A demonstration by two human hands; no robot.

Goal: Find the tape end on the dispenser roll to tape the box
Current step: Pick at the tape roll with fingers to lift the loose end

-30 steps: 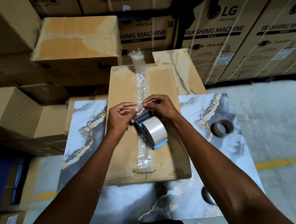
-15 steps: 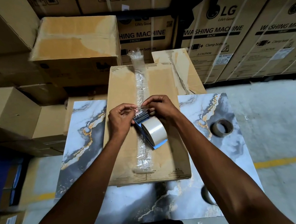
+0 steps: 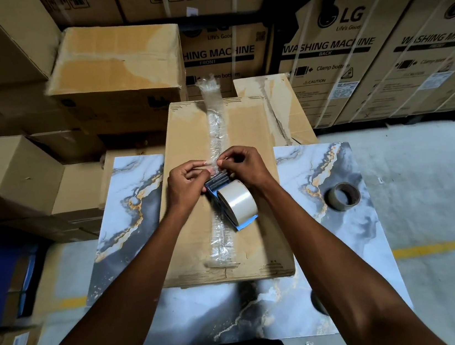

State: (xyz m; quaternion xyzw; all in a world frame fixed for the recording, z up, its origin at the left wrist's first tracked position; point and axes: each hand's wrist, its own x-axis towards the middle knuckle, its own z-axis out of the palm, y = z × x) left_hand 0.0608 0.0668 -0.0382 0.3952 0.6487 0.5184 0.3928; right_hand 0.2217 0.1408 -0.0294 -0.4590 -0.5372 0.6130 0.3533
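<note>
A flat cardboard box point(image 3: 251, 140) lies on the marbled table point(image 3: 323, 165), with a wrinkled strip of clear tape point(image 3: 214, 127) running down its middle seam. A blue tape dispenser point(image 3: 238, 223) with a pale roll point(image 3: 238, 201) rests on the box. My left hand point(image 3: 185, 182) and my right hand point(image 3: 244, 164) meet at the dispenser's front end, fingertips pinching a bit of clear tape between them. The dispenser's blade end is partly hidden by my fingers.
A brown tape roll point(image 3: 343, 196) lies on the table's right side. Stacked cardboard boxes point(image 3: 116, 62) and washing machine cartons point(image 3: 334, 51) stand behind the table. More boxes point(image 3: 10, 177) sit at left. Concrete floor with a yellow line point(image 3: 447, 246) is at right.
Both hands stay at the dispenser's front; the fingertips have shifted slightly as they pick at the tape. The dispenser and box have not moved.
</note>
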